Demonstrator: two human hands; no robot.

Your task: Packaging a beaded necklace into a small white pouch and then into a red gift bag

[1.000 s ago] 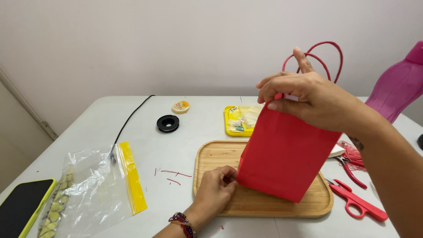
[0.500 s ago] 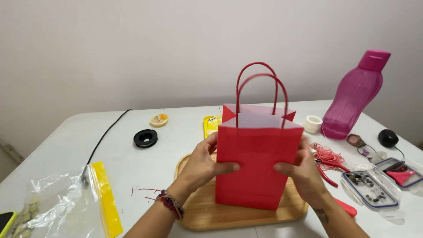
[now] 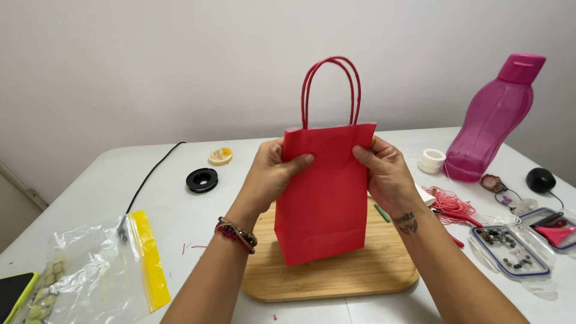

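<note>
Both hands hold a red paper gift bag [image 3: 324,192] upright above a wooden tray [image 3: 336,273]. The left hand [image 3: 270,174] pinches the bag's left edge near the top, thumb across the front face and fingers behind. The right hand [image 3: 387,174] does the same on the right edge. Both grips are closed on the bag; neither hand is free.

Judgement on technique: with the panels pressed flat, the thumbs should stay level with each other so the mouth does not skew. Pressure should be light, since paper of this kind probably creases easily and a hard pinch would mark the front. Keeping the base square over the tray would help it settle without tipping.

Appearance of the bag: plain red, matte, no print visible on the facing side. It looks collapsed flat, front and back panels close together. The bottom edge appears to hang just over the tray, tilted slightly to the left; contact cannot be confirmed. Two red cord handles [image 3: 330,90] stand up from the rim in near-overlapping loops.

Surroundings: a magenta bottle [image 3: 495,129] stands at the right rear of the white table [image 3: 174,210]. A clear bead box [image 3: 510,252] lies to the right, a zip bag with a yellow strip [image 3: 114,264] to the left, a black spool [image 3: 201,179] behind.
</note>
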